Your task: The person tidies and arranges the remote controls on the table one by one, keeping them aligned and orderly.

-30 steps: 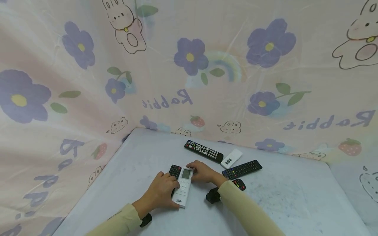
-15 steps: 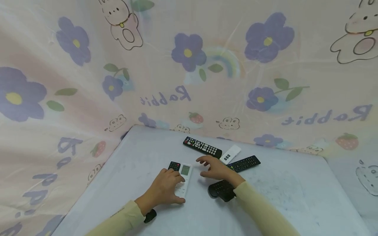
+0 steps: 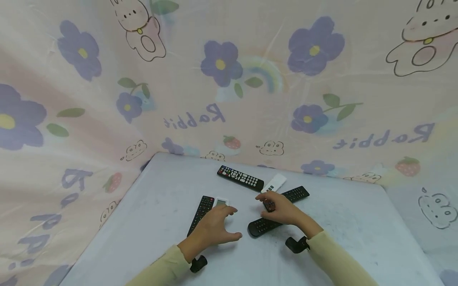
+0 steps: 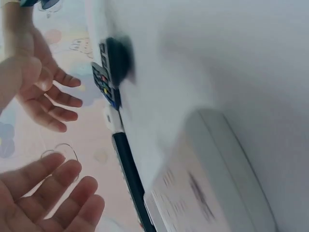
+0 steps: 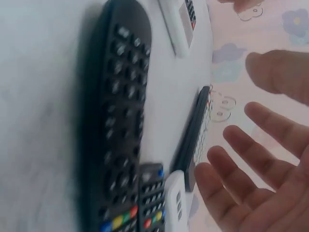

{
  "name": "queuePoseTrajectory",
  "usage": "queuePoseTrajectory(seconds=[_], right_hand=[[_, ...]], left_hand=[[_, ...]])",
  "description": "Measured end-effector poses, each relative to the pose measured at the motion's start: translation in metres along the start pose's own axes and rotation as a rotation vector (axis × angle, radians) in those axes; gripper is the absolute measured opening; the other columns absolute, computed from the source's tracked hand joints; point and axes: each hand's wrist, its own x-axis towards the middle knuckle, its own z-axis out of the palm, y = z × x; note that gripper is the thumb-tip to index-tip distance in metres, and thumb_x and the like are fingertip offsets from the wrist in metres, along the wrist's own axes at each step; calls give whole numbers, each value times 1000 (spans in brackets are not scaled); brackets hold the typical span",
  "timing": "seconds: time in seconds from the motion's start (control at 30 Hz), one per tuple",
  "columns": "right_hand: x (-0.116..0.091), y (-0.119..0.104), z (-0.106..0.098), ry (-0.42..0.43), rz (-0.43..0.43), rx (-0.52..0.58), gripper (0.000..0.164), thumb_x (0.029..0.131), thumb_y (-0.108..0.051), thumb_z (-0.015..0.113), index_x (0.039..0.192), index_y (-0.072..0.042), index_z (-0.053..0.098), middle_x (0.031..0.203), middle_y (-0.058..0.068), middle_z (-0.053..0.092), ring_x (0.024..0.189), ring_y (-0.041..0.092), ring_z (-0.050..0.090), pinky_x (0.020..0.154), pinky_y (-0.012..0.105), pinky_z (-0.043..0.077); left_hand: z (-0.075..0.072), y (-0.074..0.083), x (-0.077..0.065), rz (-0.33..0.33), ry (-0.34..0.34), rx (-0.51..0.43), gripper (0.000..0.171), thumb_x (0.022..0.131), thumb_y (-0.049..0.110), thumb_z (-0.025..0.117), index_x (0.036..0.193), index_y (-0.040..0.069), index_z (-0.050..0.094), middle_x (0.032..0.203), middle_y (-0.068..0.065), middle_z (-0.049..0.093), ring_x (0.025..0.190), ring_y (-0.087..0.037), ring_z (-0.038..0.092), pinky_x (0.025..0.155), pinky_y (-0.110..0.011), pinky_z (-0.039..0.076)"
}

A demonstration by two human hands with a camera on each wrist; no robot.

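Observation:
My left hand (image 3: 214, 226) hangs over the white air-conditioner remote (image 3: 221, 201), thumb and fingers spread, hiding most of it in the head view. A slim black remote (image 3: 201, 212) lies along that remote's left side. In the left wrist view a gap shows between the fingers (image 4: 79, 203) and the white remote (image 4: 212, 179). My right hand (image 3: 282, 208) is above two black remotes on the right, its fingers parted and holding nothing. One is a round-ended remote (image 3: 262, 227); the other is a long remote (image 3: 297, 194), partly hidden under the hand.
Toward the back of the white table (image 3: 171, 174) lies a black remote with white buttons (image 3: 240, 178). Beside it is a small white remote (image 3: 274, 183). A patterned cloth (image 3: 264, 119) hangs behind and at the sides. Wrist cameras (image 3: 297, 244) sit low beneath both wrists.
My right hand has left the white air-conditioner remote and moved right, over the black remotes. The left hand has let go of the white remote and shifted slightly right, its fingers opening.

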Motion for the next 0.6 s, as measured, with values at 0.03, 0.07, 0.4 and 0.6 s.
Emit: queuePoseTrajectory(seconds=[0.03,0.07,0.4,0.6], right_hand=[[-4,2,-1,2,6,5,44,75,-20,67,116,-18,52,113,4,55,98,24,55,76,37,49],[-7,4,-2,8,7,2,44,75,-20,67,117,-16,52,114,4,55,99,24,55,76,37,49],[-34,30,-11,51,77,-16,45,74,-16,68,116,-11,52,112,5,55,100,26,53,76,39,48],[-43,46,-12,53,96,-29,44,73,-15,69,114,-9,53,110,6,55,96,25,54,75,37,49]], left_hand=[[1,3,1,-15,0,-25,64,63,54,66,115,19,53,100,3,60,91,-10,55,73,-24,47],[2,5,2,-34,2,-50,64,64,53,67,116,19,52,100,3,59,90,-10,55,71,-23,47],[21,23,7,-191,11,-313,63,63,51,70,116,22,52,107,2,57,88,-11,55,64,-18,44],[43,22,10,-251,-30,-381,62,61,44,74,113,16,55,100,1,56,78,-8,51,58,-18,41]])
